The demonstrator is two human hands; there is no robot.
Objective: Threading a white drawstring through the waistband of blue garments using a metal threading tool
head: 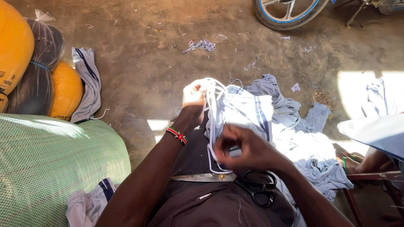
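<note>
White cord (211, 126) between both hands, seemingly.

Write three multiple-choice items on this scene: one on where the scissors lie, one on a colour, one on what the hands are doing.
1. Where do the scissors lie?
A. on the floor
B. on the person's lap
C. on the green sack

2. What colour is the cord?
A. white
B. red
C. black

3. How are the left hand and right hand placed?
A. both empty
B. one holds the scissors
C. both grip the cord

Answers: 1 B, they rest across the dark lap cloth. 2 A, the loops are white. 3 C, fingers of both hands close on the cord.
</note>
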